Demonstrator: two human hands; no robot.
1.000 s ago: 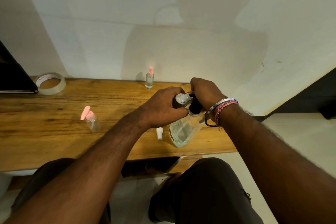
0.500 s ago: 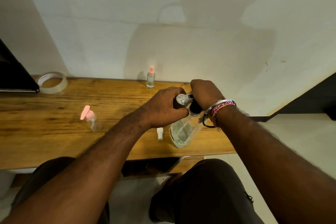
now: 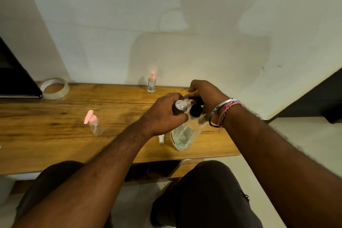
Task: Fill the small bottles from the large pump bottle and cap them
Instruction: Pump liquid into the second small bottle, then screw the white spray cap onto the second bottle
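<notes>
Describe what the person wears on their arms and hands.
Both forearms are bare, with no sleeves in view and no gloves. The left hand wears nothing visible. Just behind the right hand, the wrist carries a plain silver metal bangle, a braided pink-and-red thread bracelet and a thin dark band.

Bare wood spans the table (image 3: pixel 46 140) across the left and centre of the frame. Obstacles: a tape roll (image 3: pixel 54 88) and dark case (image 3: pixel 16 79) at upper left, a pink-capped bottle (image 3: pixel 95 125) left of centre, a spray bottle (image 3: pixel 151 84) by the wall, a white cap (image 3: pixel 161 139) beside the pump bottle (image 3: pixel 187 131).
</notes>
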